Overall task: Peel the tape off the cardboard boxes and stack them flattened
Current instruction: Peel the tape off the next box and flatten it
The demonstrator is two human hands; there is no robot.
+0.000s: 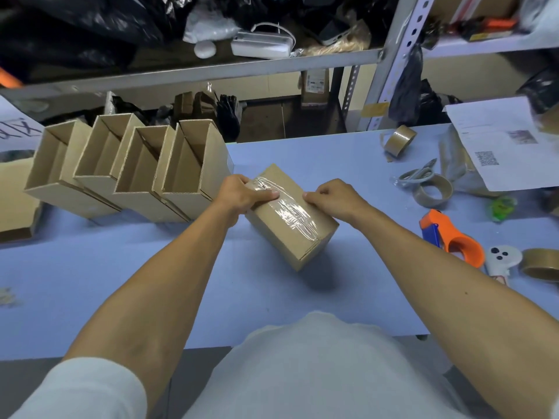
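Observation:
A closed brown cardboard box [298, 234] lies at an angle in the middle of the blue table [151, 273]. A strip of clear tape [287, 208] runs along its top seam. My left hand [242, 192] grips the box's far left end, thumb lying on the tape. My right hand [332, 196] sits at the box's right edge with its fingers curled, fingertips against the tape's side. Whether they pinch the tape is not visible. Several open cardboard boxes [127, 170] stand in a row at the left.
An orange and blue tape dispenser [453, 241], brown tape rolls [432, 190] [399, 139] [541, 264], scissors [419, 173] and a printed sheet [502, 146] crowd the right side. Metal shelving [211, 68] full of bags stands behind the table. Another carton [15, 195] sits at the far left.

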